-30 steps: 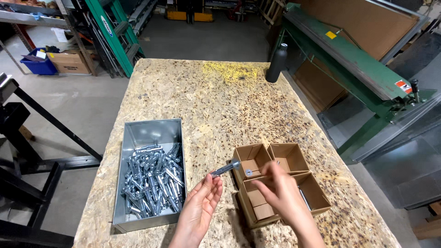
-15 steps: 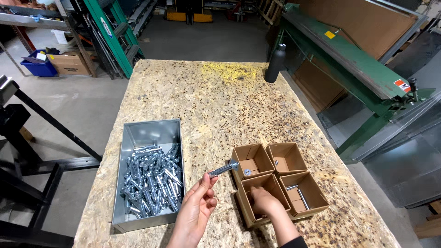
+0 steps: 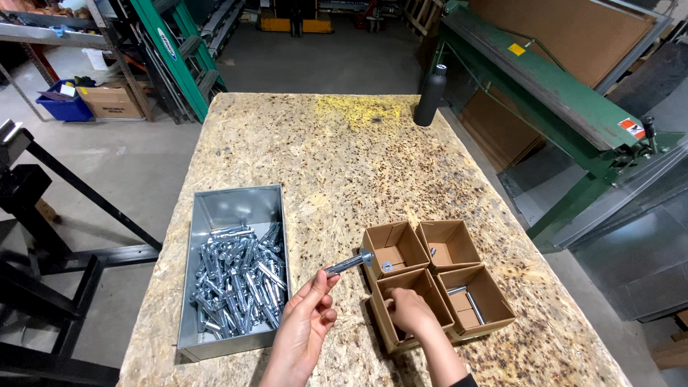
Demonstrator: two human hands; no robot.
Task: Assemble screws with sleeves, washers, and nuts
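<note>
Left hand (image 3: pixel 304 326) pinches bolt (image 3: pixel 350 264) at fingertips, head poking over rim of cardboard boxes (image 3: pixel 437 279). Right hand (image 3: pixel 410 312) dips into near-left box — fingers hidden, probably curled, can't tell. Metal tray (image 3: pixel 208 215) near bench (image 3: pixel 344 158) left edge.

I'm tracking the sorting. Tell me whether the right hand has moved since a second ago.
Yes. The right hand has pulled back toward the person, from over the far cardboard boxes down into the near left box. The boxes themselves have not shifted.
</note>
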